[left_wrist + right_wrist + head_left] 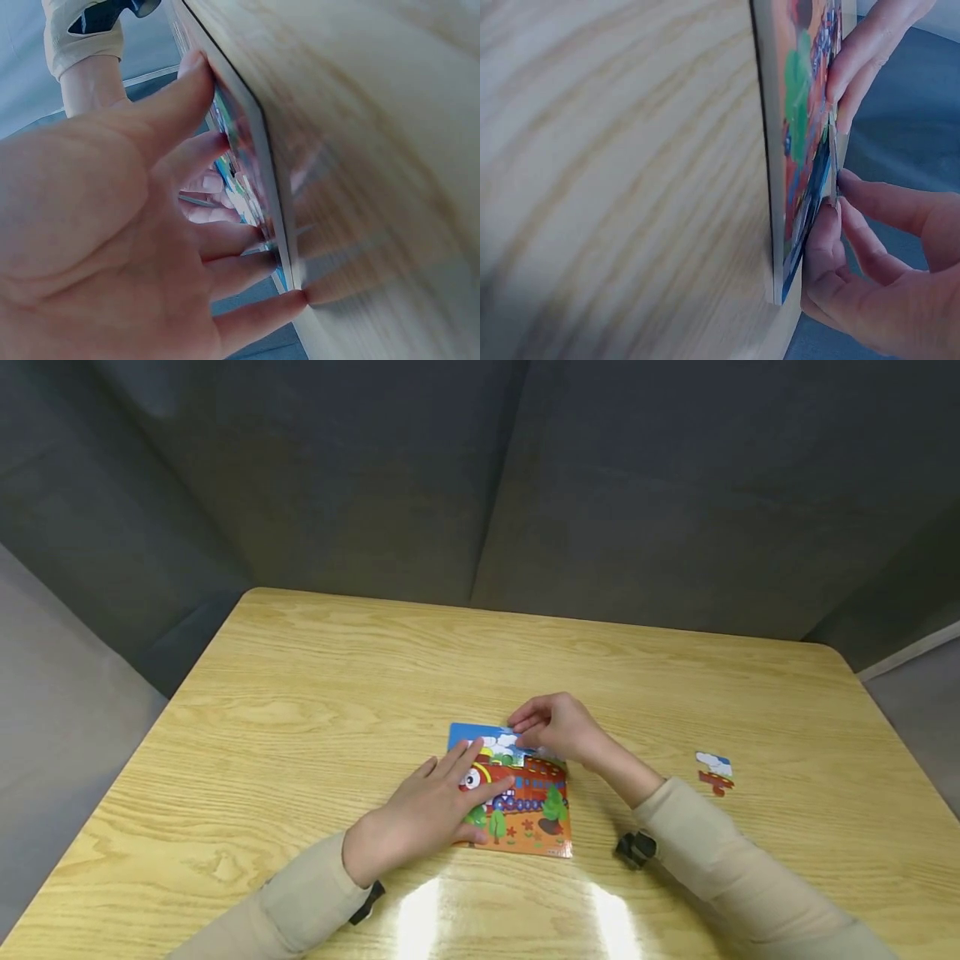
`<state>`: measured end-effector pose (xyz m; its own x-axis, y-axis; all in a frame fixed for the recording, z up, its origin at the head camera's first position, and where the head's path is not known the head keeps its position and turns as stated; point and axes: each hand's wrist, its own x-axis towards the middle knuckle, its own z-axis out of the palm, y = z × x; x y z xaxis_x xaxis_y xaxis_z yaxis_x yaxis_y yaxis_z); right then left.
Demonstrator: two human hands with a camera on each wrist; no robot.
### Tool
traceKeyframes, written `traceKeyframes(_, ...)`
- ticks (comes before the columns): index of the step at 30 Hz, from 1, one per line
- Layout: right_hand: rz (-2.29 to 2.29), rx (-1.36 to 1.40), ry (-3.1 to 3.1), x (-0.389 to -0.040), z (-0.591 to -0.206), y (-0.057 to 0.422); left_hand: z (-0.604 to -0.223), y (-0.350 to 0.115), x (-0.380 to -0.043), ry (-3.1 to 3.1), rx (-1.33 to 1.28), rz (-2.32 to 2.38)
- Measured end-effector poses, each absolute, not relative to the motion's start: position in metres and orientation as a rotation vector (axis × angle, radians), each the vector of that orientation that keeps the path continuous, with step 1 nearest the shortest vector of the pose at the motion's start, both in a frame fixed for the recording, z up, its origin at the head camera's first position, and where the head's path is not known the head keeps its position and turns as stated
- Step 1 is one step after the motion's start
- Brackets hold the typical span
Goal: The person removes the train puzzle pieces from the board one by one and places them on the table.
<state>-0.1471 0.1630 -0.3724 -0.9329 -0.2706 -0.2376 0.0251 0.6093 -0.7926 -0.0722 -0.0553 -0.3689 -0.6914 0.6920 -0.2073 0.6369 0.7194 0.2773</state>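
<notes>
A picture puzzle (536, 837) with a red train, trees and a blue sky lies flat on the table. My left hand (427, 806) rests across its left side, fingers spread and fairly straight on the picture. At the puzzle's top edge, my right hand (566, 728) pinches a thin puzzle piece (834, 161) between thumb and fingers. That piece stands edge-on in the right wrist view, close against the board's surface; its picture is mostly hidden. In the left wrist view, the left fingertips touch the board and one reaches its rim.
Two loose puzzle pieces lie on the wooden table (300, 710) to the right: a cloud piece (714, 763) and a red one (716, 782) just below it. Dark curtain (360, 485) hangs behind the table's far edge.
</notes>
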Motion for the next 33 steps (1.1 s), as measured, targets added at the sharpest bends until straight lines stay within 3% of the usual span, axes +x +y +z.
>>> traceKeyframes(33,-1.417,-0.359,2.379,-0.137,-0.363,0.18,-0.369,-0.051,-0.073,2.641,0.987,0.192)
